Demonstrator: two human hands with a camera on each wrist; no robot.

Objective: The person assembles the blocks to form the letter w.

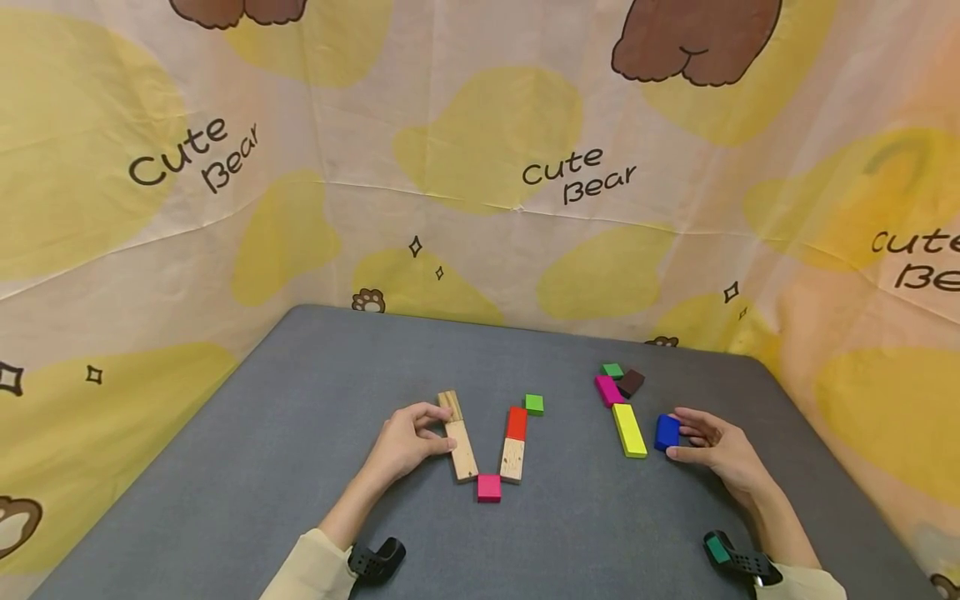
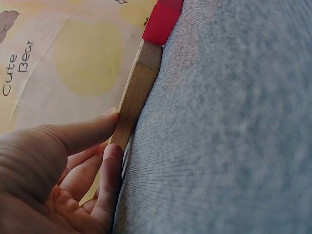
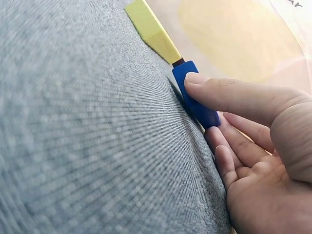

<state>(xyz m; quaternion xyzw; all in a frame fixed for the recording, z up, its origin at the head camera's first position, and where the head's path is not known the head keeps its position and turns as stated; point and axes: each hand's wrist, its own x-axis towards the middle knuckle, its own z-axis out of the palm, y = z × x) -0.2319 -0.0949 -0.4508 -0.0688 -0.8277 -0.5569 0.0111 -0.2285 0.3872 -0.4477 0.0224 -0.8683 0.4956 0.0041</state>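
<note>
Pinching the blue block (image 1: 664, 433) between thumb and fingers, the right hand (image 1: 716, 450) holds it just right of the yellow block (image 1: 629, 432). The left hand (image 1: 405, 439) grips 2 wooden blocks (image 1: 464, 460), aligned end to end on the grey table (image 1: 585, 533) beside the pink block (image 1: 489, 489).

brown figures (image 1: 696, 42) cut off at top, edge lettering (image 1: 917, 277) cropped, blue block (image 3: 204, 115) partly behind right thumb (image 3: 239, 97)

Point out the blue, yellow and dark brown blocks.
Blue block (image 1: 667, 432), head view: middle of visible face.
Yellow block (image 1: 628, 430), head view: middle of top face.
Dark brown block (image 1: 632, 382), head view: middle of top face.
</note>
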